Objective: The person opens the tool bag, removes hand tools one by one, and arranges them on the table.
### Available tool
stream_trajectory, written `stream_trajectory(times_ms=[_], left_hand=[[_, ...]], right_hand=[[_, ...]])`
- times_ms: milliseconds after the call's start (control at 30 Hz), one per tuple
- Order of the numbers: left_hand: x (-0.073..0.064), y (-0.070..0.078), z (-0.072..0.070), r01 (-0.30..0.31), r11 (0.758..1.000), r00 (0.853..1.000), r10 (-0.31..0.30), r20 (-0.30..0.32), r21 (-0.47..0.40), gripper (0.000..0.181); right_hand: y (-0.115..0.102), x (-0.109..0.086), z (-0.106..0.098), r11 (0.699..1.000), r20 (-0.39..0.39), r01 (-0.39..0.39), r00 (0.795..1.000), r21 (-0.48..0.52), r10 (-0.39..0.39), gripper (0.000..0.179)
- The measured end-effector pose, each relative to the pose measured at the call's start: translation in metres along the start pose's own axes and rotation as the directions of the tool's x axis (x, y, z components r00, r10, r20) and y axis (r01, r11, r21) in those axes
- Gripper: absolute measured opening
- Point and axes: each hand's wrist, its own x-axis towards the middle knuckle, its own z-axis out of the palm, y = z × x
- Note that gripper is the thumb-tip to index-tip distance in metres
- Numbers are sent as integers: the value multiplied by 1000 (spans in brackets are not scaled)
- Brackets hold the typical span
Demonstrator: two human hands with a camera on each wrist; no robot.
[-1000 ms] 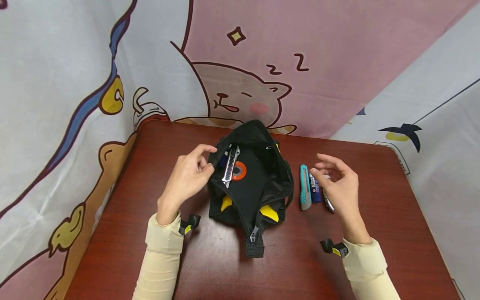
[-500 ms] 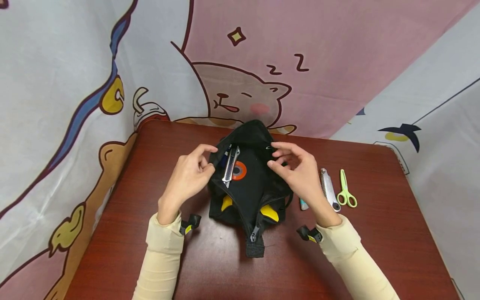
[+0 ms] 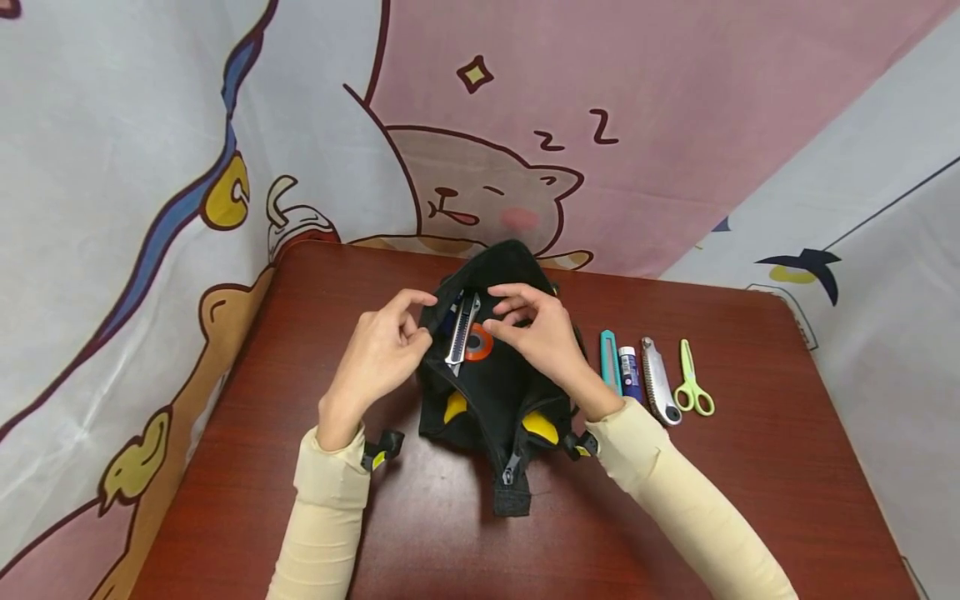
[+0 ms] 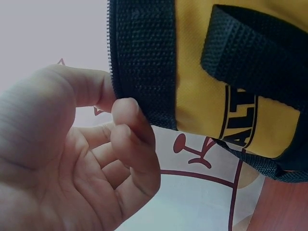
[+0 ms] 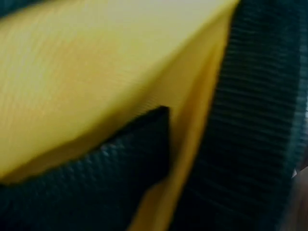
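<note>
A black and yellow bag [image 3: 525, 400] lies unzipped on the table, its mouth wide. Inside it are a silver box cutter [image 3: 462, 332], an orange ring-shaped item [image 3: 480, 343] and something dark blue, partly hidden. My left hand [image 3: 382, 342] pinches the bag's left edge; the left wrist view shows the fingertips on the zipper band [image 4: 144, 62]. Over the mouth hovers my right hand [image 3: 536, 329], fingers loosely bent near the box cutter, with nothing visible between them. The right wrist view is filled by the bag's yellow side [image 5: 86, 77] and black webbing [image 5: 240, 120].
To the right of the bag lie a teal box cutter [image 3: 609, 358], a blue and white glue stick [image 3: 630, 375], a silver tool with a ribbed edge [image 3: 657, 379] and light green scissors [image 3: 692, 383]. Printed cloth [image 3: 675, 125] rises behind the table [image 3: 765, 467].
My right hand has swung left from above the tools on the right to over the bag's mouth, uncovering the scissors and other tools. The left hand keeps its place on the bag's edge.
</note>
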Motion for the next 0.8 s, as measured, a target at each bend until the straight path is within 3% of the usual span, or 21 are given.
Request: stream_trajectory(times_ms=[333,633,800], left_hand=[[0,0,0,-7,1000,1000,7,5,8,44],[-1,0,0,-9,1000,1000,9,10,5,44],[-1,0,0,-3,1000,1000,3,15,5,44]], right_hand=[[26,16,19,994,66,-52,996,-97,59,59],[46,25,20,984,132,-167,976,-62,173,72],[53,28,26,982,184,-181,965,-43,186,75]])
